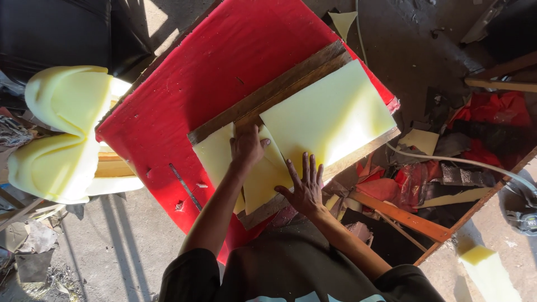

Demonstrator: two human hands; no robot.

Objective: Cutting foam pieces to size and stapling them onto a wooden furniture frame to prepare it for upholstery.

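A wooden frame (279,84) lies on a red padded board (224,61). A large pale yellow foam sheet (330,114) covers its right part, and smaller foam pieces (215,156) lie at its left end. My left hand (246,148) is curled at the upper edge of the middle foam piece (263,179), next to the frame's dark rail, its fingertips tucked in on the foam. My right hand (305,187) lies flat with fingers spread on the foam's near edge, where the large sheet meets the smaller piece.
A folded thick foam cushion (61,128) rests at the left. A thin metal strip (184,187) lies on the red board. Red fabric scraps (492,112), wooden slats (403,215), a white hose (464,162) and a foam offcut (486,263) litter the floor at the right.
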